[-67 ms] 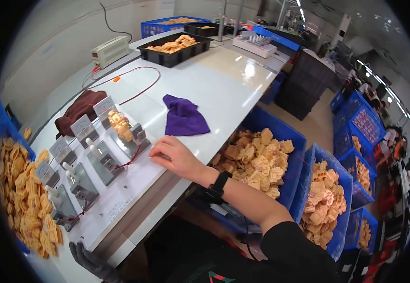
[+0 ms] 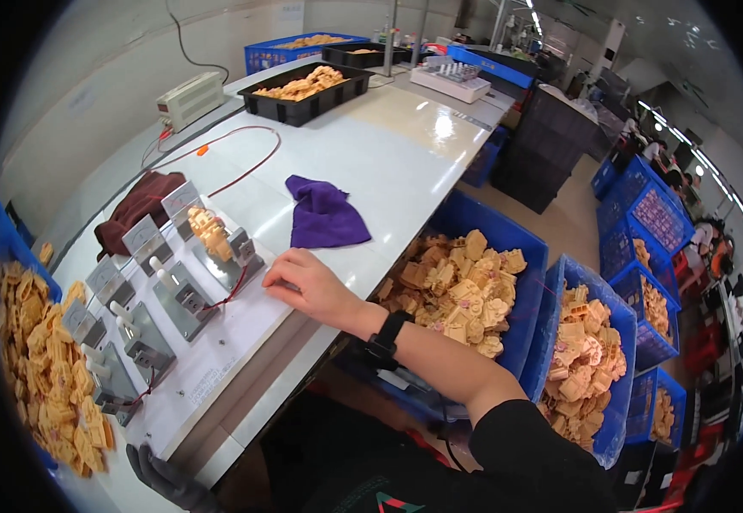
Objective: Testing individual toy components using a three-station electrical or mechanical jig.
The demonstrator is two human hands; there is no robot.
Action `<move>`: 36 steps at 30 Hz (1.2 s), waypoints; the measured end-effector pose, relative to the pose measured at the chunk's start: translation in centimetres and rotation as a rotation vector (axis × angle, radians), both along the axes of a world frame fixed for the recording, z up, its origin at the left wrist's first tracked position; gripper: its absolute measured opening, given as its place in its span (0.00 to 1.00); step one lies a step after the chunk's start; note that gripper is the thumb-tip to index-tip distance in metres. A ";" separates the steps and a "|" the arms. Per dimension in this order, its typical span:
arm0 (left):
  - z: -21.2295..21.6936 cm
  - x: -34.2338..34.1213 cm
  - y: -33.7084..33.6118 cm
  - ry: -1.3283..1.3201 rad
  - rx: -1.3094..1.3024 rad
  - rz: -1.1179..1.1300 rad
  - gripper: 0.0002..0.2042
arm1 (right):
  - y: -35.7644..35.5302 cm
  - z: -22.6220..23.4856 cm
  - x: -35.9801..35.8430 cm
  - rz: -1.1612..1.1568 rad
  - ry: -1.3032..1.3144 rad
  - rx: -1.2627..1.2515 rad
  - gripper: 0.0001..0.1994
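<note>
My bare right hand (image 2: pixel 307 286), a dark watch (image 2: pixel 386 339) on its wrist, rests at the right edge of a white test board (image 2: pixel 239 329). Its fingers are loosely curled and apart, with nothing visible in them. Beside the fingertips, at the board's far end, a tan plastic part (image 2: pixel 209 232) sits on a grey metal fixture (image 2: pixel 236 256). Several similar fixtures with white pegs line the board, with meters behind them and red wires on some. In a dark glove, my left hand (image 2: pixel 164 479) is partly visible by the board's near corner, fingers extended and seemingly holding nothing.
A purple cloth (image 2: pixel 324 214) and a maroon cloth (image 2: pixel 136 209) lie on the table. Tan parts fill a black tray (image 2: pixel 307 107) and blue bins (image 2: pixel 521 291) to the right. More tan parts (image 2: pixel 46 368) are heaped at the left. A power supply box (image 2: pixel 190 101) stands by the wall.
The whole view has shifted slightly to the left. Both hands keep their places against the board, and the tan part stays on its fixture.
</note>
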State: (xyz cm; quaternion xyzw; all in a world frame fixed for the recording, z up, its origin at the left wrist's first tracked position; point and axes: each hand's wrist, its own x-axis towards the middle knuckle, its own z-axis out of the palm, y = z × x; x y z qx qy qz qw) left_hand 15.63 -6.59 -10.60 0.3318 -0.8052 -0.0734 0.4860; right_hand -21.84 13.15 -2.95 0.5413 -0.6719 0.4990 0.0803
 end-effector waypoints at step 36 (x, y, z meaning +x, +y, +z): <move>2.5 -1.4 1.5 0.041 -0.244 -0.004 0.17 | -0.7 -1.8 -0.8 0.088 -0.042 -0.055 0.05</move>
